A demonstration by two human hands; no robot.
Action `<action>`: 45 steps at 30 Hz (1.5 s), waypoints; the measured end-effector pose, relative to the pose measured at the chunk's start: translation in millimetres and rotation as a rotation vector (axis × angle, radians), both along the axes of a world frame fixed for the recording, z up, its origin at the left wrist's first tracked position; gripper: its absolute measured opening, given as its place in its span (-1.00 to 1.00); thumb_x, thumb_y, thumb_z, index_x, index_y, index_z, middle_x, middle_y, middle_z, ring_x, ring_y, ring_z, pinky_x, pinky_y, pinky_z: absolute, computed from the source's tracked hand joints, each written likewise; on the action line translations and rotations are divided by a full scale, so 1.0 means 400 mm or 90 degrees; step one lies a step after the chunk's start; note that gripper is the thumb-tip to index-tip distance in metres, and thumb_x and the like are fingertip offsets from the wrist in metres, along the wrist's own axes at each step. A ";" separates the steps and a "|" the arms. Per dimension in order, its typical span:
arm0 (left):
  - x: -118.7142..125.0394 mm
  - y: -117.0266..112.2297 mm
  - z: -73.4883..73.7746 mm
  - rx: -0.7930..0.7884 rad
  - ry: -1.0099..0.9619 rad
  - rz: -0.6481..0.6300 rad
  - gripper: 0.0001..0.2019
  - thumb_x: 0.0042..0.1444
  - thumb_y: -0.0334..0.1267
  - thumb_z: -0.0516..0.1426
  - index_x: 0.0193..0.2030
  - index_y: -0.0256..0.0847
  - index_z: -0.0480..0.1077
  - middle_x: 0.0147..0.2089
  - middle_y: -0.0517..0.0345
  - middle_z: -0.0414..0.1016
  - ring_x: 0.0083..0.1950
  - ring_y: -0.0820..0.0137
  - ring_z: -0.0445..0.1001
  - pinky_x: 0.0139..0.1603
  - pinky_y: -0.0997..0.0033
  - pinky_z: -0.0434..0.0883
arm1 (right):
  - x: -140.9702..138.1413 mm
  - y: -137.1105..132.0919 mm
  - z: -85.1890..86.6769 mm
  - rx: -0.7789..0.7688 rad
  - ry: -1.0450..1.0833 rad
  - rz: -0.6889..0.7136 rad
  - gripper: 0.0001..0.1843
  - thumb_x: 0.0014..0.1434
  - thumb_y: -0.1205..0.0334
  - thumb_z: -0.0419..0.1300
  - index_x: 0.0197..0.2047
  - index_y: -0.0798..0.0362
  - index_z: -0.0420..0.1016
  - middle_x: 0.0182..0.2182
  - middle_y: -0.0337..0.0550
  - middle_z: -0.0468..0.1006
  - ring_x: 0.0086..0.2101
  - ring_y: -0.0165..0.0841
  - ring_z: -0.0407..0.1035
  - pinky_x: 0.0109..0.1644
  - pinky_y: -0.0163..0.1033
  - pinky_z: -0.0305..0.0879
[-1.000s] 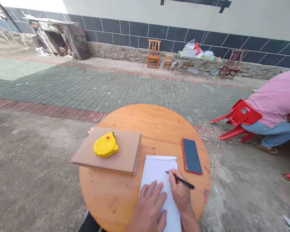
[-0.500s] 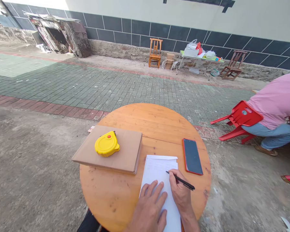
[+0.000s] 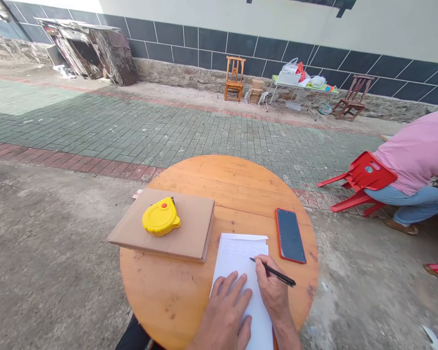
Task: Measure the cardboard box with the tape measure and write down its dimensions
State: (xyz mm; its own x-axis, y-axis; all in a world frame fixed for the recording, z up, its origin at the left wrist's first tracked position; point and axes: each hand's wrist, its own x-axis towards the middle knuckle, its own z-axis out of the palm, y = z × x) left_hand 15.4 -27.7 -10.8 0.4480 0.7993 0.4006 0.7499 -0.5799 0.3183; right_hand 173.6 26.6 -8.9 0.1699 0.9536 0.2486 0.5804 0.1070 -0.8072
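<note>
A white sheet of paper (image 3: 239, 260) lies on a round wooden table (image 3: 211, 194) near its front edge. My left hand (image 3: 224, 316) rests flat on the paper with its fingers spread. My right hand (image 3: 272, 291) grips a black pen (image 3: 275, 273) whose tip touches the paper. A phone (image 3: 290, 235) in a red case lies face up just right of the sheet. To the left, a yellow tape measure (image 3: 160, 218) sits on a flat cardboard box (image 3: 190, 231).
A person in a pink shirt (image 3: 418, 150) sits bent over on a red plastic stool (image 3: 361, 182) at the right. Far off by the tiled wall stand a wooden chair (image 3: 233, 80), a small cluttered table (image 3: 301, 85) and another chair (image 3: 352, 97). Concrete and brick paving surround the table.
Almost nothing has moved; the view has shifted very slightly. My hands, the pen and the paper are in the same places.
</note>
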 end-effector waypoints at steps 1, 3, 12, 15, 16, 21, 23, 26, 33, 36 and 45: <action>0.000 -0.001 0.000 -0.002 -0.001 0.000 -0.65 0.12 -0.15 0.13 0.06 -0.12 0.39 0.22 0.13 0.43 0.22 0.15 0.31 0.12 0.09 0.22 | 0.000 0.000 0.000 -0.001 0.000 0.003 -0.72 0.29 0.10 0.05 -0.36 0.03 0.48 -0.46 -0.20 0.56 -0.43 -0.33 0.45 -0.31 -0.30 0.37; 0.000 -0.002 -0.001 -0.006 -0.002 -0.001 -0.65 0.12 -0.16 0.13 0.06 -0.12 0.39 0.22 0.12 0.42 0.23 0.14 0.30 0.12 0.09 0.23 | -0.001 0.001 -0.001 -0.004 -0.001 0.008 -0.72 0.29 0.10 0.06 -0.35 0.03 0.48 -0.45 -0.20 0.57 -0.42 -0.33 0.45 -0.28 -0.29 0.38; 0.000 -0.002 -0.001 -0.018 -0.002 -0.006 -0.64 0.12 -0.18 0.12 0.07 -0.12 0.38 0.23 0.11 0.41 0.23 0.13 0.31 0.12 0.07 0.25 | 0.005 -0.006 -0.010 -0.021 0.042 -0.021 -0.71 0.29 0.07 0.05 -0.35 0.03 0.46 -0.52 -0.22 0.51 -0.50 -0.34 0.40 -0.40 -0.29 0.34; 0.000 -0.001 0.000 -0.017 0.000 -0.003 -0.65 0.12 -0.20 0.12 0.07 -0.11 0.38 0.23 0.13 0.41 0.23 0.13 0.32 0.12 0.06 0.26 | 0.008 -0.007 -0.016 -0.029 0.058 -0.044 -0.70 0.28 0.05 0.05 -0.35 0.03 0.46 -0.58 -0.25 0.47 -0.56 -0.36 0.35 -0.47 -0.30 0.28; 0.001 -0.001 0.000 -0.016 -0.001 -0.002 -0.65 0.11 -0.20 0.12 0.07 -0.11 0.38 0.24 0.13 0.41 0.23 0.13 0.32 0.12 0.06 0.26 | 0.008 -0.007 -0.017 -0.030 0.061 -0.049 -0.70 0.28 0.05 0.05 -0.35 0.04 0.46 -0.59 -0.26 0.45 -0.57 -0.36 0.33 -0.49 -0.30 0.26; 0.001 -0.002 0.004 -0.009 -0.003 -0.002 -0.64 0.10 -0.22 0.12 0.06 -0.12 0.38 0.22 0.13 0.43 0.22 0.13 0.34 0.10 0.06 0.28 | 0.006 -0.002 -0.020 -0.031 0.088 -0.040 -0.70 0.27 0.05 0.06 -0.36 0.03 0.46 -0.60 -0.27 0.43 -0.59 -0.37 0.30 -0.53 -0.31 0.23; 0.001 -0.002 0.006 -0.007 -0.004 -0.002 -0.65 0.10 -0.23 0.11 0.05 -0.12 0.38 0.22 0.13 0.44 0.22 0.13 0.34 0.10 0.06 0.28 | 0.005 -0.001 -0.020 -0.033 0.091 -0.034 -0.71 0.28 0.05 0.06 -0.35 0.03 0.46 -0.59 -0.27 0.43 -0.58 -0.37 0.30 -0.52 -0.31 0.23; 0.001 -0.001 0.008 -0.003 -0.006 -0.001 -0.66 0.10 -0.23 0.12 0.05 -0.12 0.39 0.22 0.14 0.44 0.21 0.14 0.35 0.10 0.06 0.28 | 0.005 -0.001 -0.021 -0.047 0.085 -0.030 -0.71 0.29 0.05 0.05 -0.34 0.03 0.46 -0.56 -0.25 0.44 -0.56 -0.37 0.30 -0.49 -0.31 0.23; 0.001 -0.002 0.005 -0.003 -0.010 0.003 -0.65 0.09 -0.22 0.13 0.05 -0.11 0.39 0.22 0.15 0.43 0.21 0.14 0.34 0.09 0.07 0.26 | 0.005 -0.001 -0.019 -0.042 0.052 -0.037 -0.70 0.29 0.06 0.04 -0.35 0.04 0.46 -0.52 -0.25 0.46 -0.50 -0.37 0.33 -0.38 -0.31 0.29; 0.002 -0.002 0.004 -0.006 -0.012 0.005 -0.65 0.09 -0.23 0.13 0.05 -0.11 0.39 0.22 0.16 0.43 0.21 0.14 0.33 0.10 0.07 0.25 | 0.004 0.000 -0.016 -0.036 0.042 -0.040 -0.70 0.28 0.07 0.04 -0.35 0.05 0.46 -0.48 -0.23 0.50 -0.47 -0.36 0.37 -0.35 -0.31 0.31; 0.001 -0.003 0.002 -0.001 -0.009 0.005 -0.64 0.09 -0.21 0.13 0.07 -0.10 0.38 0.23 0.15 0.42 0.23 0.15 0.32 0.11 0.07 0.24 | 0.001 0.000 -0.014 -0.024 0.028 -0.031 -0.70 0.28 0.08 0.04 -0.36 0.05 0.47 -0.47 -0.20 0.54 -0.43 -0.34 0.41 -0.32 -0.31 0.33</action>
State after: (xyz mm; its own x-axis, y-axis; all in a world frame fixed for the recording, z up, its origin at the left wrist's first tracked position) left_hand 15.7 -28.7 -10.0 0.4361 0.8031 0.4060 0.7501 -0.5737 0.3290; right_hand 173.9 26.6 -14.4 0.2258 0.9527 0.2036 0.5481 0.0486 -0.8350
